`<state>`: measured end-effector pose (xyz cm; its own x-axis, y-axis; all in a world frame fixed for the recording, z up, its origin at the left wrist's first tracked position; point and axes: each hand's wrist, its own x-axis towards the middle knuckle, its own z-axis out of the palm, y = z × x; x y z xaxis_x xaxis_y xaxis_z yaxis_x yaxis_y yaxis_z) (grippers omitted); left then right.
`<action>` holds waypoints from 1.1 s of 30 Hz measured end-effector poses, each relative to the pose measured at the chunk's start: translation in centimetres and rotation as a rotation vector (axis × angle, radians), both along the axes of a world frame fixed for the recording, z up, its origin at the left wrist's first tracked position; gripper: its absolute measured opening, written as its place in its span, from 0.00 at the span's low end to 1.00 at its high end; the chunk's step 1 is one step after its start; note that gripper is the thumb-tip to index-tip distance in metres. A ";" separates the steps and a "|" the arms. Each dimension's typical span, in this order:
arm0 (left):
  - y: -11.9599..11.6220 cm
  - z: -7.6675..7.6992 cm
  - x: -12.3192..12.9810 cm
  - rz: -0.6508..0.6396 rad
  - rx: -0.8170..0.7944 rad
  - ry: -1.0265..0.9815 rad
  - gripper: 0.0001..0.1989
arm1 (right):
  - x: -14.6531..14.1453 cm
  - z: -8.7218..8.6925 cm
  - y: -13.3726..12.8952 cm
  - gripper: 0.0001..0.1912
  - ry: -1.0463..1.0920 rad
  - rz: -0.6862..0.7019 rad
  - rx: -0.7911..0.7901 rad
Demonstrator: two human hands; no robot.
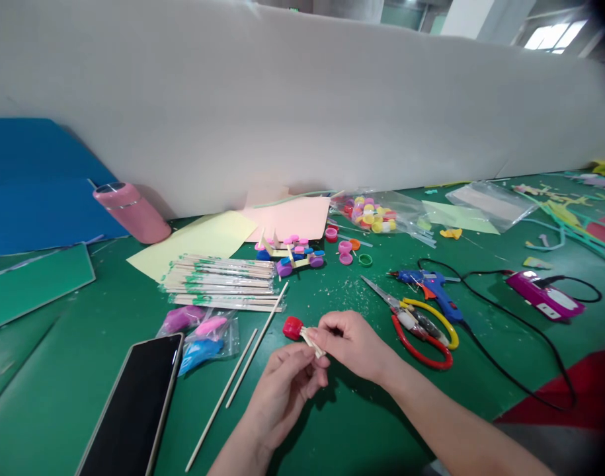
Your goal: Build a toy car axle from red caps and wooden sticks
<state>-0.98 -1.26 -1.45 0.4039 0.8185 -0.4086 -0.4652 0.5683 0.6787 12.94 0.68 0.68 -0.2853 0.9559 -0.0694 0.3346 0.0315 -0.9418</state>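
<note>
Between both hands is a small bundle of short wooden sticks (311, 339), tilted, with a red bottle cap (293, 327) at its upper left end. My left hand (288, 383) grips the bundle from below, its fingers curled. From the right, my right hand (354, 344) pinches the same sticks between thumb and fingers. How the sticks join the cap cannot be made out. To the left of my hands lie two long wooden sticks (257, 344), apart from each other. Red-and-yellow handled scissors (411, 322) lie to the right.
Packs of wooden sticks (223, 284), bagged clay (203, 337) and a phone (133, 410) lie left. Small toy cars (292, 258), bottle caps (346, 248) and a bag of caps (371, 215) sit behind. A corded glue gun (434, 291) and purple power box (545, 295) are right.
</note>
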 end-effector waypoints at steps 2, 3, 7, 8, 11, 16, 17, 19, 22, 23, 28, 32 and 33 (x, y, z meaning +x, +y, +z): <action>0.0 -0.1 0.0 0.002 0.078 0.054 0.10 | 0.0 0.2 -0.2 0.18 -0.001 -0.006 0.043; 0.0 -0.2 0.0 0.014 0.130 0.098 0.11 | 0.1 0.2 -0.4 0.16 0.002 -0.006 0.073; -0.1 0.1 0.0 0.074 0.455 0.423 0.11 | 0.7 0.1 -1.0 0.08 0.016 0.032 0.195; -0.1 0.3 -0.1 0.081 0.565 0.507 0.10 | 0.9 0.0 -1.1 0.07 0.017 0.040 0.217; -0.3 0.6 0.0 0.101 0.862 0.690 0.08 | 1.5 -0.3 -1.3 0.07 0.035 0.067 0.258; -0.6 0.3 0.0 0.129 1.081 0.865 0.08 | 1.9 -0.5 -1.4 0.09 0.059 0.089 0.291; -0.6 0.2 0.0 0.129 1.101 0.879 0.08 | 1.9 -0.5 -1.4 0.09 0.061 0.088 0.294; -0.6 0.1 0.0 0.133 1.125 0.892 0.08 | 1.9 -0.6 -1.5 0.09 0.063 0.087 0.297; -0.5 0.0 0.0 0.119 1.108 0.887 0.08 | 2.0 -0.7 -1.5 0.08 0.060 0.085 0.297; -0.5 0.0 0.0 0.116 1.084 0.879 0.08 | 1.9 -0.7 -1.5 0.08 0.056 0.083 0.297; -0.5 0.0 -0.3 0.109 0.867 0.759 0.05 | 1.8 -0.6 -1.5 0.07 0.013 0.072 0.297; -0.3 0.1 -0.3 0.109 0.739 0.663 0.06 | 1.7 -0.2 -1.7 0.07 -0.015 0.078 0.303; -0.2 0.2 -0.2 0.109 0.726 0.649 0.06 | 1.7 -0.1 -1.7 0.07 -0.017 0.082 0.303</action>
<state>-1.20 -1.42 -1.23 0.1860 0.9781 0.0932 0.0968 -0.1127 0.9889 14.67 -1.06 0.60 -0.3636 0.9076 0.2097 0.3346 0.3373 -0.8799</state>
